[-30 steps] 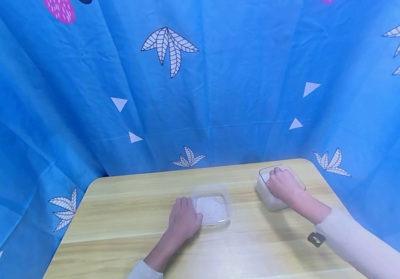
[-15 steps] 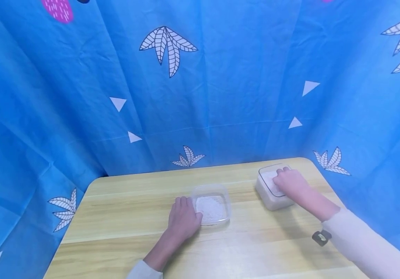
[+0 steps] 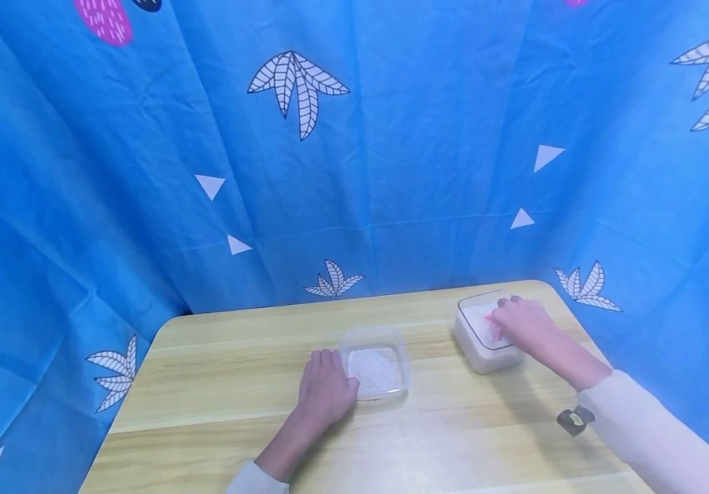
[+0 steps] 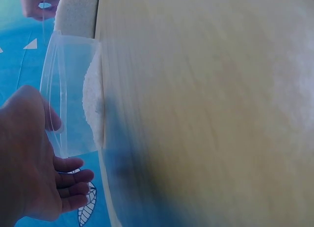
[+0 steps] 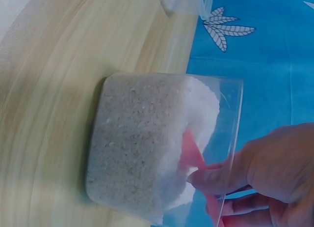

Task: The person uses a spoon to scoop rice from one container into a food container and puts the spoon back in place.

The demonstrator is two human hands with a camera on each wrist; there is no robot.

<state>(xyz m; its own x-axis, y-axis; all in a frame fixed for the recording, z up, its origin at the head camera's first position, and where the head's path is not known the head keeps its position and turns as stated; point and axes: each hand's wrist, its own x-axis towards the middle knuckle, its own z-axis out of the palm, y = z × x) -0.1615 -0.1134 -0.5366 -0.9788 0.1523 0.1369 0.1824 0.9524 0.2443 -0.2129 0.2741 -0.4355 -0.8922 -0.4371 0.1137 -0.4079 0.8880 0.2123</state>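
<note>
The shallow clear plastic tub [image 3: 371, 336] of white powder [image 3: 374, 372] sits at twelve o'clock, the left hand [image 3: 327, 390] touching its nine-o'clock side with relaxed fingers. Farther off, at its two o'clock, the right hand [image 3: 524, 322] pinches a pink scoop [image 5: 191, 151] inside a taller clear box [image 3: 490, 362] of powder.

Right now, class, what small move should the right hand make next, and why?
Probably ease the pink utensil up out of the fuller container: the right hand pinches it, its lower end reaches the white contents, and the left hand rests against the other clear container, which seems to hold less.
</note>
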